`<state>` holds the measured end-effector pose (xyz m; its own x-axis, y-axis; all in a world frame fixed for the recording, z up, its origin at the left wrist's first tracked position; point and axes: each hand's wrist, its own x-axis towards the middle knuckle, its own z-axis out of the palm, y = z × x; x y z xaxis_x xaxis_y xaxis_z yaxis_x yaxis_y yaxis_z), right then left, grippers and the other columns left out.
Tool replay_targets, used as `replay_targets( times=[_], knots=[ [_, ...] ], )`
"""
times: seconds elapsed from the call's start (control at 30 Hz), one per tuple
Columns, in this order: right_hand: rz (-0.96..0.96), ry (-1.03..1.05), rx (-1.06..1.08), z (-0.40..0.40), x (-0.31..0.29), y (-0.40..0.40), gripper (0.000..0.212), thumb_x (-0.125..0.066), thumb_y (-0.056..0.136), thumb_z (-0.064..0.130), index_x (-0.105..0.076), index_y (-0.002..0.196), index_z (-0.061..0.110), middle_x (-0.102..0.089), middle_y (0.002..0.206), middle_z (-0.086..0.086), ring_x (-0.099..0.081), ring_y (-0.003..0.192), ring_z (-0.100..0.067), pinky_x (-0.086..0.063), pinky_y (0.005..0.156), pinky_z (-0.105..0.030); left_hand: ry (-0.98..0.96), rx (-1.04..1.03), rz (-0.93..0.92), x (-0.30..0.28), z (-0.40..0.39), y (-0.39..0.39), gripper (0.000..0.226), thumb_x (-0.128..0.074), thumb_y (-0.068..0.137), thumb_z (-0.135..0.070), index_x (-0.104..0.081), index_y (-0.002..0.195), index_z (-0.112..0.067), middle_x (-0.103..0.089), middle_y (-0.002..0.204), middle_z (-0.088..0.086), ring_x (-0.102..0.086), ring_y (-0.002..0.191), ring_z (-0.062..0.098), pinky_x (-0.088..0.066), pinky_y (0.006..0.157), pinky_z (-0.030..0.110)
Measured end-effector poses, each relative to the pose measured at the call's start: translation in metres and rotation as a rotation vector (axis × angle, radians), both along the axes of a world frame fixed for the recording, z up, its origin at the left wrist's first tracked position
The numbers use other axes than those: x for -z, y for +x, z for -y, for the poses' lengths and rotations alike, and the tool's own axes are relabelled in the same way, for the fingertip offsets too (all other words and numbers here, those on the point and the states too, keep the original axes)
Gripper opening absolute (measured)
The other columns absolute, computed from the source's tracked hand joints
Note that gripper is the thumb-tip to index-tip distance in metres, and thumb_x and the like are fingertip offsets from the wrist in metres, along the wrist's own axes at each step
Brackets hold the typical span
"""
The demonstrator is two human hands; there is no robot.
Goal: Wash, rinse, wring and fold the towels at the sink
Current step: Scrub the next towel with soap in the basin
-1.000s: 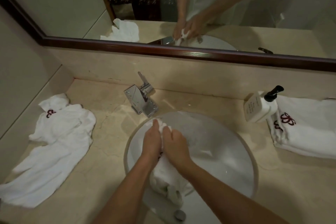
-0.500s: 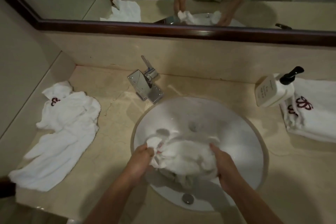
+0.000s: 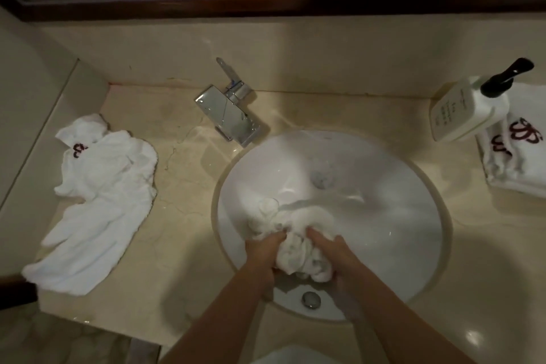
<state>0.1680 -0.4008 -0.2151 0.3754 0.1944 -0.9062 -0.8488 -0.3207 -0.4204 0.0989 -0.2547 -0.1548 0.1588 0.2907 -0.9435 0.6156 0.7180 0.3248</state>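
Observation:
A wet white towel (image 3: 295, 227) lies bunched in the near half of the round white sink (image 3: 384, 186). My left hand (image 3: 264, 254) grips its left side and my right hand (image 3: 336, 257) grips its right side, the two close together with the cloth squeezed between them. A crumpled white towel (image 3: 100, 198) with a dark red emblem lies on the counter at the left. Folded white towels (image 3: 520, 156) with the same emblem are stacked on the counter at the right edge.
A chrome faucet (image 3: 230, 109) stands behind the sink, left of centre. A white pump bottle (image 3: 464, 109) with a black head leans by the folded stack. The drain (image 3: 322, 179) shows in the basin, an overflow cap (image 3: 310, 299) on the near wall. A dark-framed mirror (image 3: 266, 1) runs above.
My hands have come together from the spread towel's ends and now bunch it at the near side of the basin. A second ago they held it upright near the faucet.

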Motion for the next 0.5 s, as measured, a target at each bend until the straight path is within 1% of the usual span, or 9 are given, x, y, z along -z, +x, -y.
replay_targets(
  times=[0.03,0.1,0.2,0.23,0.3,0.37,0.4,0.47,0.5],
  knots=[
    [0.072,-0.033,-0.106,-0.007,0.003,-0.001,0.113,-0.079,0.039,0.081,-0.06,0.125,0.011,-0.07,0.113,-0.012,-0.072,0.096,-0.028,-0.061,0.082,-0.044,-0.007,0.02,-0.007,0.029,-0.001,-0.004,0.096,-0.088,0.036,-0.036,-0.059,0.124,-0.011,-0.071,0.109,0.017,-0.072,0.091,0.037,-0.058,0.077,0.058],
    [0.218,-0.037,-0.209,-0.018,-0.002,0.001,0.1,-0.076,0.048,0.076,-0.057,0.125,0.016,-0.067,0.119,-0.008,-0.067,0.104,-0.023,-0.058,0.09,-0.045,-0.004,0.072,-0.013,0.044,-0.004,-0.003,0.097,-0.088,0.041,-0.041,-0.055,0.13,-0.016,-0.069,0.114,0.017,-0.071,0.094,0.038,-0.056,0.082,0.058],
    [0.406,0.031,-0.189,-0.029,-0.026,0.016,0.057,-0.078,0.065,0.05,-0.055,0.113,0.031,-0.065,0.116,0.0,-0.065,0.104,-0.019,-0.055,0.092,-0.049,0.207,0.183,0.08,0.007,-0.007,0.01,0.058,-0.076,0.077,-0.025,-0.054,0.13,-0.022,-0.069,0.114,0.01,-0.069,0.1,0.031,-0.056,0.09,0.051],
    [0.46,0.083,-0.149,-0.032,-0.03,0.025,0.054,-0.077,0.065,0.045,-0.055,0.114,0.034,-0.065,0.116,0.002,-0.065,0.104,-0.018,-0.056,0.091,-0.046,0.284,0.243,0.148,0.0,-0.009,0.014,0.049,-0.069,0.085,-0.018,-0.053,0.131,-0.023,-0.069,0.114,0.008,-0.069,0.101,0.029,-0.056,0.091,0.047],
    [0.54,0.21,-0.122,-0.04,-0.043,0.042,0.063,-0.077,0.069,0.035,-0.053,0.128,0.032,-0.063,0.124,0.003,-0.064,0.111,-0.015,-0.056,0.092,-0.038,0.402,0.316,0.277,-0.008,-0.016,0.022,0.052,-0.063,0.086,-0.014,-0.049,0.135,-0.024,-0.069,0.116,0.006,-0.068,0.104,0.025,-0.056,0.09,0.042],
    [0.602,0.243,-0.168,-0.041,-0.048,0.055,0.07,-0.078,0.076,0.025,-0.047,0.139,0.027,-0.059,0.131,0.007,-0.059,0.117,-0.008,-0.053,0.095,-0.028,0.513,0.388,0.261,-0.011,-0.023,0.03,0.058,-0.064,0.083,-0.019,-0.044,0.137,-0.026,-0.069,0.114,0.005,-0.069,0.101,0.021,-0.057,0.085,0.038],
    [0.631,0.232,-0.199,-0.039,-0.048,0.058,0.07,-0.079,0.078,0.021,-0.047,0.14,0.025,-0.058,0.131,0.006,-0.059,0.117,-0.007,-0.052,0.094,-0.025,0.537,0.436,0.189,-0.011,-0.027,0.032,0.056,-0.065,0.082,-0.021,-0.046,0.135,-0.023,-0.069,0.111,0.006,-0.069,0.097,0.021,-0.056,0.081,0.035],
    [0.572,0.152,-0.206,-0.028,-0.048,0.061,0.066,-0.081,0.079,0.021,-0.05,0.138,0.018,-0.062,0.125,-0.001,-0.063,0.113,-0.018,-0.053,0.088,-0.028,0.46,0.437,0.013,-0.02,-0.032,0.034,0.035,-0.065,0.083,-0.014,-0.057,0.116,-0.005,-0.068,0.095,0.01,-0.067,0.079,0.021,-0.052,0.061,0.026],
    [0.481,0.148,-0.189,-0.017,-0.049,0.06,0.066,-0.081,0.078,0.029,-0.054,0.136,0.013,-0.064,0.122,-0.006,-0.065,0.111,-0.024,-0.054,0.085,-0.033,0.347,0.385,-0.048,-0.025,-0.032,0.032,0.02,-0.061,0.083,-0.006,-0.058,0.102,0.0,-0.063,0.083,0.011,-0.061,0.066,0.02,-0.046,0.051,0.023]
  ],
)
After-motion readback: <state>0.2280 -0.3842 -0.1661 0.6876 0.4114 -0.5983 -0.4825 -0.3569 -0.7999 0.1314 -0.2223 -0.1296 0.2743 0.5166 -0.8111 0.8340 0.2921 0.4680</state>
